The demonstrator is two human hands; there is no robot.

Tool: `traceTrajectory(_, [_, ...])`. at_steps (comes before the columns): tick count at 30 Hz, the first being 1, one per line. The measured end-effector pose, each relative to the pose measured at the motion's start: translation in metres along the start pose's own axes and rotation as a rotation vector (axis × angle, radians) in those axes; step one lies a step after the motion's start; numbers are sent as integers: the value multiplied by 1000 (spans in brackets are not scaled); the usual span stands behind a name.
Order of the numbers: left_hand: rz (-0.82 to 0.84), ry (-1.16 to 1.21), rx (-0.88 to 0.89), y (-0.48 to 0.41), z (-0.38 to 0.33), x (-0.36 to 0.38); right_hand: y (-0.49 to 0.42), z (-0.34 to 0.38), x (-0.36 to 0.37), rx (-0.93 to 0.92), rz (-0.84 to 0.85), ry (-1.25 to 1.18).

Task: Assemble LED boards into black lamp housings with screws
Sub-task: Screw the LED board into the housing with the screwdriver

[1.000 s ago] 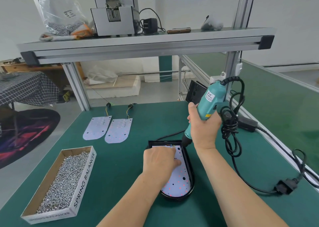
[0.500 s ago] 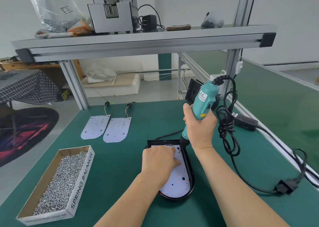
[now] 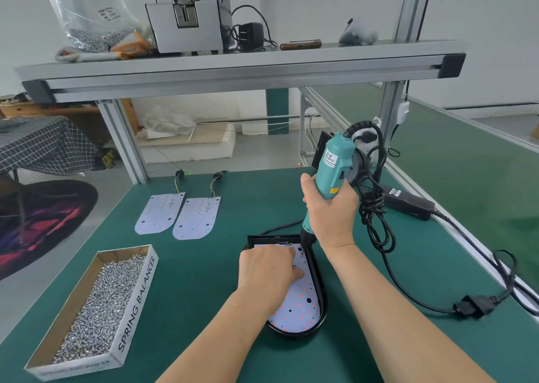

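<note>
1. LED board (image 3: 297, 304) sits in a black lamp housing (image 3: 322, 295) on the surface (image 3: 201, 309), left hand (image 3: 267, 272) resting on it, finger hold unclear.
2. Right hand (image 3: 331, 216) grips the electric screwdriver (image 3: 332, 167), bit at the board's far corner.
3. Two spare boards (image 3: 159, 213) (image 3: 197, 218) lie beyond, unhoused.

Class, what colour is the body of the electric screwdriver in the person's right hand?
Teal electric screwdriver, seen in the head view.

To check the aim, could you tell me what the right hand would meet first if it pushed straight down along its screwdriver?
Probably the LED board in the black lamp housing, near its square end; the electric screwdriver in the right hand points there; contact unclear.
</note>
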State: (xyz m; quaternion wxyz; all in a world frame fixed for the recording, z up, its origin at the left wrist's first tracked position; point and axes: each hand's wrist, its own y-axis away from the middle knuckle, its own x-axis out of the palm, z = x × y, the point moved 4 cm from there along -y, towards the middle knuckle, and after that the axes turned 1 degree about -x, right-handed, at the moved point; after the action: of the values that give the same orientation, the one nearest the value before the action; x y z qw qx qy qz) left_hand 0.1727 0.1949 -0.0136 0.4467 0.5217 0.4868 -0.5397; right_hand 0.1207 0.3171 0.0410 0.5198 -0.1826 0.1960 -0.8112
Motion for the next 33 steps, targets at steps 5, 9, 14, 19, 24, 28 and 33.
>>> traceTrajectory(5, [-10, -7, 4, 0, -1, 1, -1, -6, 0, 11, -3, -8])
traceTrajectory(9, [-23, -27, -3, -1, -1, 1, -3, -12, 1, 29, -8, 31])
traceTrajectory(14, [-32, -40, -10, -1, -2, 1, 1, -10, 6, 12, 11, 41])
traceTrajectory(19, [-8, -9, -15, 0, -2, -1, 3, -5, -1, 29, 3, -22])
traceTrajectory(24, [14, -9, -17, 2, -3, -5, 10, 8, -18, 57, -57, -152])
traceTrajectory(28, [28, -12, -24, 5, -5, -9, 17, 6, -41, 160, -183, -274])
traceTrajectory(33, [61, -14, -20, 4, -7, -9, 33, -25, -75, 470, -380, -500])
